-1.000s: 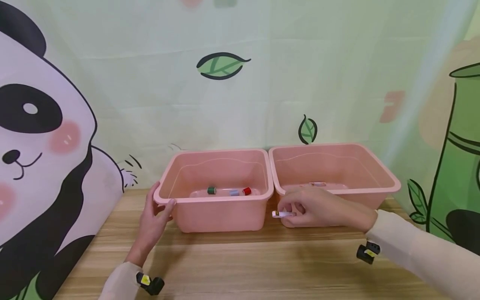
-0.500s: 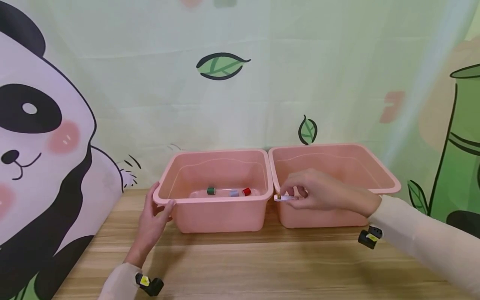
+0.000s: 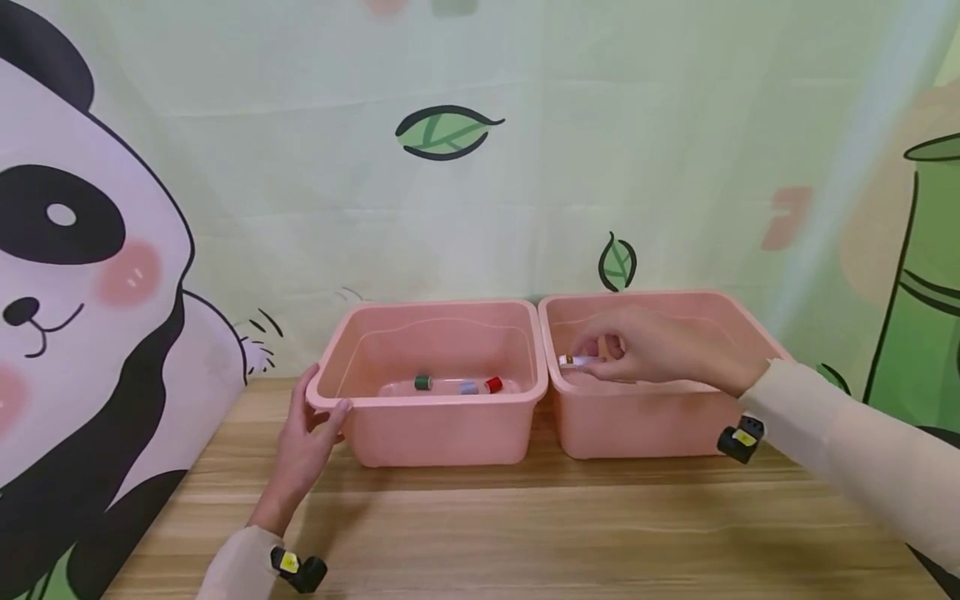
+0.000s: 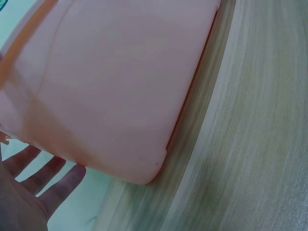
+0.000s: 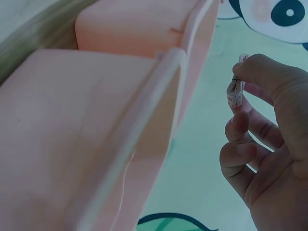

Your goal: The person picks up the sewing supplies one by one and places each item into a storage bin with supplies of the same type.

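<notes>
Two pink plastic bins stand side by side on the table. My left hand (image 3: 303, 450) holds the front left corner of the left bin (image 3: 442, 429), thumb on the front rim and other fingers along the outer side. In that bin lie a green thread spool (image 3: 423, 382), a pale blue spool (image 3: 468, 387) and a red spool (image 3: 492, 384). Over the right bin (image 3: 637, 425), my right hand (image 3: 645, 346) pinches a small folded tape measure (image 5: 235, 92) between thumb and fingertips. Printed marks show on its white strip. My right hand hides much of the right bin's inside.
The wooden table (image 3: 480, 533) extends in front of the bins. Behind them hangs a pale green cloth (image 3: 465, 225) printed with a panda and leaves. The bins' rims almost touch in the middle.
My right hand has lifted the tape measure from in front of the right bin, up past its front rim and over its opening. My left hand stays at the left bin's corner.
</notes>
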### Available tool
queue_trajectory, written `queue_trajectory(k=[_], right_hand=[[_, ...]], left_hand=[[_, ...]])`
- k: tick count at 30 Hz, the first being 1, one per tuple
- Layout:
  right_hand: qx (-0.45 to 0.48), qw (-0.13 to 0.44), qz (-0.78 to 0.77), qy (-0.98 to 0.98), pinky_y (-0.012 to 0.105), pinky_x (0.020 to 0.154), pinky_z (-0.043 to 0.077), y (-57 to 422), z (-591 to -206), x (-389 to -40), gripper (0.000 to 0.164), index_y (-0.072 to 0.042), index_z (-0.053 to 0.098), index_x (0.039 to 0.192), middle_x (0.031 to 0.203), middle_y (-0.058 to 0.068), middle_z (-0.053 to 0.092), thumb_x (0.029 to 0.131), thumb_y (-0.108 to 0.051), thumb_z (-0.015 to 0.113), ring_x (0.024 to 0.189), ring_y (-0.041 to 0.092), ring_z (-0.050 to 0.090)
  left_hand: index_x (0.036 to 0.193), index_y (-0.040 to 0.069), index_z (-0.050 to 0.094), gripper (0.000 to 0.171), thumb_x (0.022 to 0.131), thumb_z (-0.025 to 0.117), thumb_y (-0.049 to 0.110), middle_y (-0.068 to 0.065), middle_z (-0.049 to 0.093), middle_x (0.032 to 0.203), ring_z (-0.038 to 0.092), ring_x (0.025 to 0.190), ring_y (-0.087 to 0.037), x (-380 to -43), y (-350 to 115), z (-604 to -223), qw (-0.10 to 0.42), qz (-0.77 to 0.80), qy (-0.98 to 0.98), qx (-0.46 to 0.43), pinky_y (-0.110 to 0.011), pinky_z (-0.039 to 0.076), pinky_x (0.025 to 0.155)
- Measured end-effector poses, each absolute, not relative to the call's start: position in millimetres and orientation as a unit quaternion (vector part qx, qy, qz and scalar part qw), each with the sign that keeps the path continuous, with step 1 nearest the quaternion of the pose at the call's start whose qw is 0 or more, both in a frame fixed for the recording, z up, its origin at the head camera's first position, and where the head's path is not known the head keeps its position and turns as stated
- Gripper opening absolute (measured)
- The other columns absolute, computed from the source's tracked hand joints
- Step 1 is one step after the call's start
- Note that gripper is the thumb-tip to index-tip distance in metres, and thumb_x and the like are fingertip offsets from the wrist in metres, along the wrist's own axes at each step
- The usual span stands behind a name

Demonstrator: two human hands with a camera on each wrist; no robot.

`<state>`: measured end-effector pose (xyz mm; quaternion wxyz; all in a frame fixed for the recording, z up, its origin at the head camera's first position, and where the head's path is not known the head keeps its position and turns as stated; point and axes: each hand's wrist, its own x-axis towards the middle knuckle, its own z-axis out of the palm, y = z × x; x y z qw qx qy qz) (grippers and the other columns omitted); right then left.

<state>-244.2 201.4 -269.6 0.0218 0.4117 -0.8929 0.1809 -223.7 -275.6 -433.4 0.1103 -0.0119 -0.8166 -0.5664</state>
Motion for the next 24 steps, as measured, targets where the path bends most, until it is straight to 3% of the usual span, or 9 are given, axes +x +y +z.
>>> queue_trajectory(k=[6, 10, 15, 24], right_hand=[[0.378, -0.025, 0.216, -0.900, 0.027, 0.062, 0.050, 206.0, -259.0, -253.9, 0.017, -0.036, 0.071, 0.107, 0.074, -0.004, 0.061, 0.097, -0.021, 0.071, 0.068, 0.014, 0.057], [0.381, -0.021, 0.218, -0.898, 0.028, 0.064, 0.051, 208.4, -259.0, -265.8, 0.020, -0.027, 0.074, 0.107, 0.076, -0.003, 0.062, 0.095, -0.012, 0.070, 0.071, 0.017, 0.057], [0.387, 0.000, 0.210, -0.898, 0.027, 0.059, 0.049, 211.4, -261.2, -286.9, 0.013, -0.019, 0.078, 0.103, 0.081, -0.005, 0.066, 0.092, -0.013, 0.077, 0.068, 0.017, 0.056], [0.379, -0.004, 0.193, -0.905, 0.032, 0.066, 0.053, 222.3, -254.3, -306.7, 0.014, -0.017, 0.078, 0.105, 0.087, -0.003, 0.069, 0.092, -0.013, 0.076, 0.076, 0.021, 0.060]], left_hand=[[0.163, 0.044, 0.008, 0.084, 0.100, 0.064, 0.048, -0.005, 0.030, 0.166, 0.049, 0.130, -0.033, -223.7, -275.5, -433.2, 0.111, -0.569, -0.815, -0.013, -0.051, 0.056, 0.096], [0.163, 0.044, 0.009, 0.084, 0.100, 0.064, 0.049, -0.005, 0.030, 0.166, 0.049, 0.130, -0.033, -222.3, -274.6, -432.5, 0.111, -0.571, -0.813, -0.014, -0.052, 0.056, 0.096], [0.163, 0.045, 0.009, 0.085, 0.099, 0.064, 0.050, -0.004, 0.030, 0.166, 0.049, 0.130, -0.033, -221.1, -273.1, -429.8, 0.111, -0.570, -0.814, -0.012, -0.053, 0.056, 0.096], [0.163, 0.044, 0.009, 0.084, 0.100, 0.064, 0.049, -0.005, 0.030, 0.165, 0.050, 0.130, -0.034, -220.6, -273.4, -430.6, 0.112, -0.572, -0.812, -0.016, -0.054, 0.055, 0.097]])
